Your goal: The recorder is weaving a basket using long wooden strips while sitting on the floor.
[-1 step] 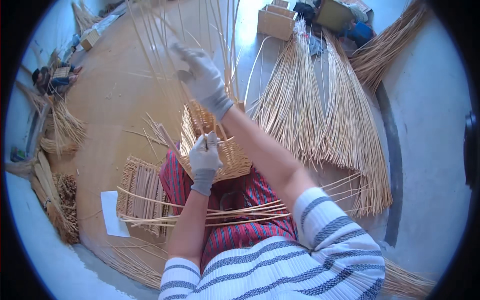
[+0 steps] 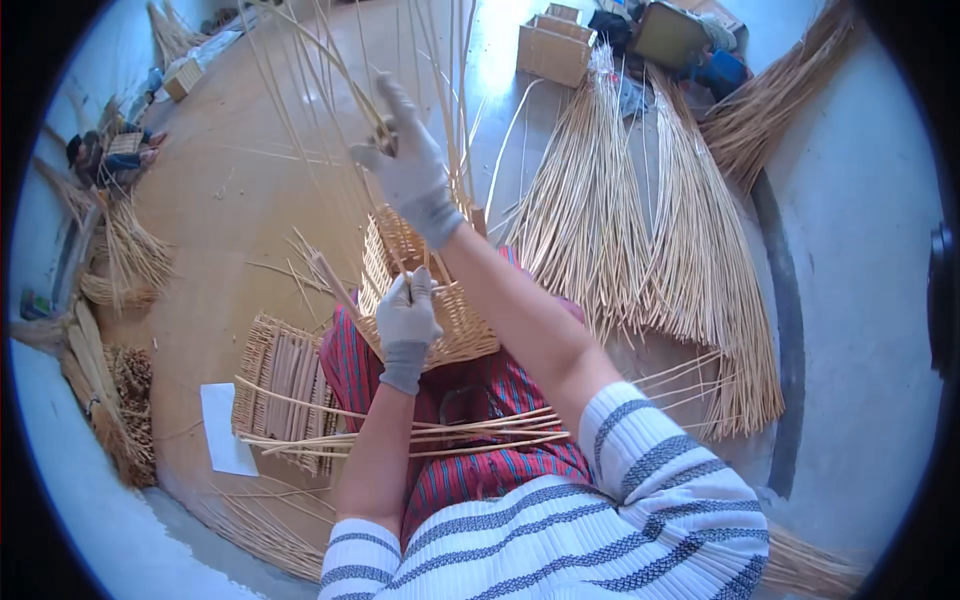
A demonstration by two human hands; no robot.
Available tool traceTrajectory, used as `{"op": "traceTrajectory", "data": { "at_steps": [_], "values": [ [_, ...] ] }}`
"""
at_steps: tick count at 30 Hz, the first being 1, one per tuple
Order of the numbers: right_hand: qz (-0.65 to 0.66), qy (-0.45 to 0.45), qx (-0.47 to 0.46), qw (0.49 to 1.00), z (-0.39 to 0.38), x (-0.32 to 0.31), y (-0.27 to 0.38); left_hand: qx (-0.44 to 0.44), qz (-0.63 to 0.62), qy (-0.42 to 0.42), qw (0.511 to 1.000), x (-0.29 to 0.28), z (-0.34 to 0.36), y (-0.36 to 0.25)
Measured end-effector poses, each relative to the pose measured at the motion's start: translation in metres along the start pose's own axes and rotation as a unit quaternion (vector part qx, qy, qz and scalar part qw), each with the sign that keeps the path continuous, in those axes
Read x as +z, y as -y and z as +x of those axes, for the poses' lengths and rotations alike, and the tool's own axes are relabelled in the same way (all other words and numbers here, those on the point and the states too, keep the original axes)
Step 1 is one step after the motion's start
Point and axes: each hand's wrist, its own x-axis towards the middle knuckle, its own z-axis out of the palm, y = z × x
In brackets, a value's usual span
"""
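A pale woven wicker basket [image 2: 465, 315] with long upright rods [image 2: 460, 110] rising from its rim rests on my lap. My left hand [image 2: 408, 310], in a grey-white work glove, is closed at the basket's near left side, thumb and finger pinching a wicker rod [image 2: 403, 262]. Above the basket, my gloved right hand [image 2: 415, 170] is raised among the rods, index finger stretched up and thumb apart. A bent rod [image 2: 345, 72] reaches the gap between them; whether it touches the glove I cannot tell. The right forearm hides part of the basket.
Several loose rods [image 2: 490, 432] lie across my lap. On the left floor are a woven wicker panel [image 2: 285, 370] and a white paper sheet [image 2: 227, 430]. Large rod bundles [image 2: 590, 210] spread at the right, near a wooden box [image 2: 553, 50]. Another person [image 2: 110, 155] sits far left.
My right index finger now points more upward, and the bent rod shows more clearly beside it. My left hand and the basket have shifted only slightly.
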Motion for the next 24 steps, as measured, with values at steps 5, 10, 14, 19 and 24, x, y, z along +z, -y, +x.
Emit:
{"op": "traceTrajectory", "data": {
  "at_steps": [5, 10, 14, 19, 24],
  "values": [
    [-0.319, -0.196, -0.165, 0.913, -0.099, -0.045, -0.023, -0.023, -0.062, 0.007, 0.998, -0.020, -0.007, 0.004],
    [0.334, -0.258, 0.182, 0.888, -0.158, -0.075, -0.023, -0.025, -0.155, 0.030, 0.987, -0.012, -0.004, 0.001],
    [0.342, -0.233, 0.204, 0.887, -0.167, -0.065, 0.024, -0.050, -0.102, 0.017, 0.993, -0.002, 0.004, -0.007],
    [0.220, -0.159, 0.400, 0.876, -0.169, -0.119, -0.001, 0.111, -0.140, 0.103, 0.979, -0.058, -0.043, 0.000],
    [-0.142, 0.457, 0.169, 0.862, -0.259, -0.115, 0.042, 0.212, 0.289, 0.236, 0.903, -0.174, -0.099, 0.008]
  ]
}}
